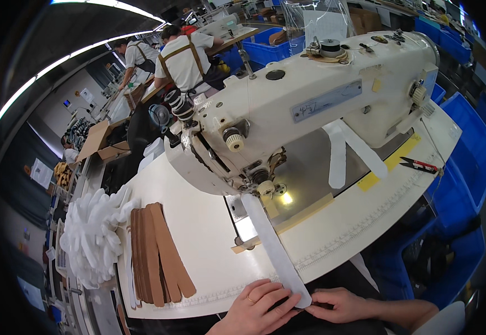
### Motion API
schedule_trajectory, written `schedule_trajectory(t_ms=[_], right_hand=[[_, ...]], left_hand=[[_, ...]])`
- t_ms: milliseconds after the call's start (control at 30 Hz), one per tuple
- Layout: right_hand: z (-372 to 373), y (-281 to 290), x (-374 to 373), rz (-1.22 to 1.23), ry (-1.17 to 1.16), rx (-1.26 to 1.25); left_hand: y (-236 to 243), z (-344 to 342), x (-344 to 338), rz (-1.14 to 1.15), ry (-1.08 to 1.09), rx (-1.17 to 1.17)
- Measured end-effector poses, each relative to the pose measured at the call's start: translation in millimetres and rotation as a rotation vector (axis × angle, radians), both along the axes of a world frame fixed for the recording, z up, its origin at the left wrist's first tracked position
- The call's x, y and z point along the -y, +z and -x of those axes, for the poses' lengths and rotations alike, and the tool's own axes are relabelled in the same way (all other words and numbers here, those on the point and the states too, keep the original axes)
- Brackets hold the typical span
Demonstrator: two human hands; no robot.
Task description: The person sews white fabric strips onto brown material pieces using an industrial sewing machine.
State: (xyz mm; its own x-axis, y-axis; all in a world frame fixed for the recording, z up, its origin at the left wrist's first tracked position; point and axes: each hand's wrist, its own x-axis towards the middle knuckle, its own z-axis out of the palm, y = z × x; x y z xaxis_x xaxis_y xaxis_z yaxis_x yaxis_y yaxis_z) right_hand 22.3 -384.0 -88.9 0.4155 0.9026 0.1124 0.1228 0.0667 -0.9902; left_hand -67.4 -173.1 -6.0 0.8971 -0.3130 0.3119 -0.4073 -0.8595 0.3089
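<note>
Nearest the camera, the left hand (pixel 261 306) lies with bent fingers over the near end of a white strip (pixel 273 248), seeming to hold it, its thumb hidden. At the strip's corner, the right hand (pixel 340 305) has finger and thumb drawn in close; whether they pinch the strip I cannot tell. The strip slants across the table (pixel 198 218), its far end beside the needle area of the sewing machine (pixel 276 106). Judging by this, the strip is in place but its handling is unfinished; whether any stitching is in it is too small to see. From the left, a heaped white pile (pixel 91 240) sits at the table edge, and brown strips (pixel 156 251) lie stacked beside it, well apart from both hands; many pieces there look yet to be taken up, unless some are finished ones set aside. Right of the needle, two white lengths (pixel 338 162) form a V on the bed, tops hidden by the machine's arm; their stage is unclear. Farther right, red-handled snips (pixel 420 165) lie unused near the table's edge, with blue bins (pixel 469 162) beyond.
</note>
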Motion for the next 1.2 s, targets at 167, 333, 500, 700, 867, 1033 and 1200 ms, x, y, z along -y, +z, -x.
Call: schedule_trajectory(t_ms=[167,333,500,700,867,1033,1200], right_hand=[[1,-1,0,-0.062,-0.002,0.037],[5,1,3,-0.023,0.007,-0.014],[4,5,5,0.115,0.106,-0.167],[6,4,6,0.102,0.116,-0.261],[5,9,5,0.117,0.123,-0.281],[5,11,5,0.128,0.136,-0.276],[4,13,4,0.15,0.171,-0.344]], left_hand=[[1,-1,2,-0.108,-0.024,0.011],[-1,-4,3,0.081,-0.059,0.1],[-3,-2,3,0.079,-0.072,0.106],[-2,2,2,0.03,-0.08,0.145],[-5,-1,3,0.015,-0.085,0.137],[-5,1,2,-0.01,-0.092,0.133],[4,0,0,-0.065,-0.128,0.107]])
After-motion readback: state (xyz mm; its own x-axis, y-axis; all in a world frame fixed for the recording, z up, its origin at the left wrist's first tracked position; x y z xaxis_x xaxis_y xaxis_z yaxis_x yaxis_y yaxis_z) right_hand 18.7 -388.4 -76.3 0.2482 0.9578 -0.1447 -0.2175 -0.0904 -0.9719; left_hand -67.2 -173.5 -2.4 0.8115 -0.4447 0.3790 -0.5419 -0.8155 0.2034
